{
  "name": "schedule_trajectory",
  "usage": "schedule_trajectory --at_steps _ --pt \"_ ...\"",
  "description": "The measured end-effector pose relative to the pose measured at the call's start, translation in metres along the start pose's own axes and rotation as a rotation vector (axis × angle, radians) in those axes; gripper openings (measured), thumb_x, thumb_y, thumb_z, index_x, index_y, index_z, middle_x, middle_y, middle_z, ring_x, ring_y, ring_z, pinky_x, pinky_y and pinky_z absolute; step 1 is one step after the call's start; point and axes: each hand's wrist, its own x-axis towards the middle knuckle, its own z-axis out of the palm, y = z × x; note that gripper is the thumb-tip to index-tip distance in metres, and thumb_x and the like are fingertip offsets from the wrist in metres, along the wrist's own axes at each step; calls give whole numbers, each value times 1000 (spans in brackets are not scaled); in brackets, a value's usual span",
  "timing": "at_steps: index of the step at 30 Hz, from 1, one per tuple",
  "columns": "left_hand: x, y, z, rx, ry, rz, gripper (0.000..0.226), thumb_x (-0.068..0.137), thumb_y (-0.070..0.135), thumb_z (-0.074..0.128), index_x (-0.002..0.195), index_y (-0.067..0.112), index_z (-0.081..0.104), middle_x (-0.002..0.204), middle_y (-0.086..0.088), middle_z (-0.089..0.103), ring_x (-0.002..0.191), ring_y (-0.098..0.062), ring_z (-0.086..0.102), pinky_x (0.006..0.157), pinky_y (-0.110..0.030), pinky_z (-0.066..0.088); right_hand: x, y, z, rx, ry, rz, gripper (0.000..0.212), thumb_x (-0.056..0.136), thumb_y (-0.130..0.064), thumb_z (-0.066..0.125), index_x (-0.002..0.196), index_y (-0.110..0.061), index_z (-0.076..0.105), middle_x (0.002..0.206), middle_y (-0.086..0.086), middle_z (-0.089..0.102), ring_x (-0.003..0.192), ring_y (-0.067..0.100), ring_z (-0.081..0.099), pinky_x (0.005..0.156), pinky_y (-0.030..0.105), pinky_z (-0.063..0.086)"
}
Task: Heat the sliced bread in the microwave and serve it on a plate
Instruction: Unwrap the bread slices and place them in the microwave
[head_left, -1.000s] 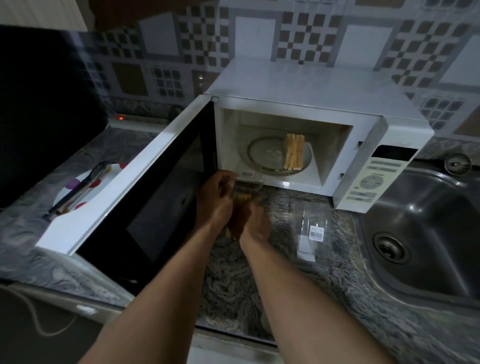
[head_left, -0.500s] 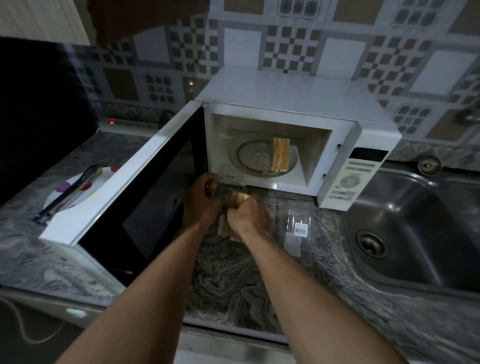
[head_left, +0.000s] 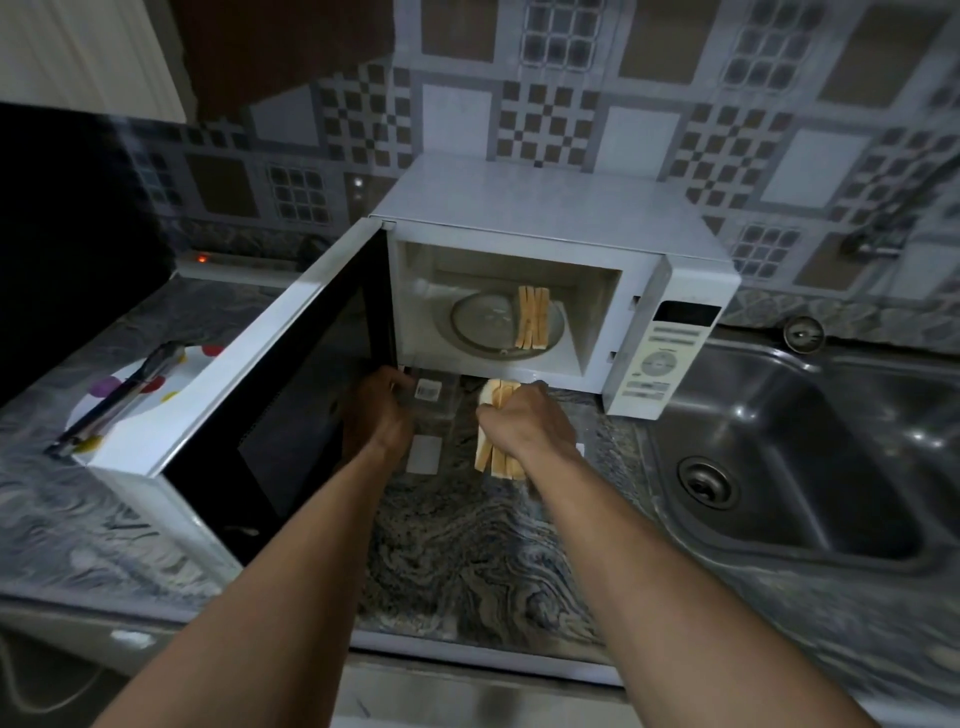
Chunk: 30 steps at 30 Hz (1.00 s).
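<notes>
Fingers (head_left: 491, 415) of the right hand (head_left: 524, 423) are curled tight round a stack (head_left: 496, 457) of bread slices, gripping it on edge above the counter (head_left: 467, 545), just in front of the microwave (head_left: 545, 208). The left hand (head_left: 382, 410) is beside it, fingers curled at the edge of a clear wrapper (head_left: 434, 415) with a barcode label; how firm the pinch is, I cannot tell. The door (head_left: 260, 395) is swung wide to the left. Inside, more slices (head_left: 532, 317) stand on edge on the right side of the turntable (head_left: 483, 322). Beyond the door, a spotted plate (head_left: 192, 364) sits on the counter with tongs (head_left: 124, 389) lying across it. To the right of the microwave is a steel sink (head_left: 805, 467).
</notes>
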Motion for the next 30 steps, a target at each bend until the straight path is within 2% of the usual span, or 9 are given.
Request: schedule_trajectory --at_steps 4,8,13,17,21,23,25,27,30 --pt "-14 20 3 -62 58 63 22 92 0 52 112 3 61 111 -22 63 95 -37 59 62 -21 41 3 -2 -14 -2 27 -4 63 90 -46 64 134 -8 40 128 10 61 118 33 60 76 34 40" --pt "-32 28 16 81 160 378 24 79 5 56 102 9 60 102 -15 63 89 -34 58 70 -36 47 12 -4 -31 -44 76 -60 62 94 -48 59 136 -7 41 126 12 62 115 34 61 74 33 42" --pt "-48 20 53 75 -64 358 35 89 0 45 120 9 60 111 -14 66 101 -36 61 79 -40 50 33 -7 -42 -3 192 -111 51 85 -60 63 110 -15 59 85 -2 63 68 18 59 52 27 36" --pt "-44 13 84 81 -234 324 51 82 -9 46 128 9 59 115 -17 69 108 -35 62 85 -35 51 54 -5 -53 16 187 -143 43 86 -52 69 112 -18 59 80 -5 58 59 9 48 49 24 27" --pt "-27 12 121 108 -249 297 34 92 -2 50 120 8 65 116 -14 70 108 -31 64 88 -27 45 81 -10 -61 19 150 -220 54 88 -50 68 129 -16 53 119 6 64 97 25 64 71 26 38" --pt "-18 11 140 117 -238 258 30 96 0 49 120 6 67 117 -13 69 105 -25 64 86 -13 39 100 -18 -59 21 157 -218 64 85 -52 68 132 -12 53 128 8 62 114 29 62 79 29 44" --pt "-11 7 156 173 -247 242 27 101 4 44 117 0 66 112 -12 67 97 -18 59 70 0 33 115 -25 -55 -1 109 -235 54 84 -52 68 120 -12 61 119 5 67 106 25 64 77 30 49" --pt "0 0 172 275 -245 168 30 103 8 41 121 -1 63 117 -12 63 105 -21 57 66 -8 34 134 -31 -49 5 65 -262 44 88 -47 67 117 -15 61 114 2 64 102 22 63 78 32 49" --pt "16 -22 184 347 -329 220 52 98 3 42 149 9 38 157 -6 33 148 -28 24 110 -14 25 153 -38 -40 -11 45 -321 48 92 -44 64 126 -11 58 129 8 60 119 28 58 90 35 47"
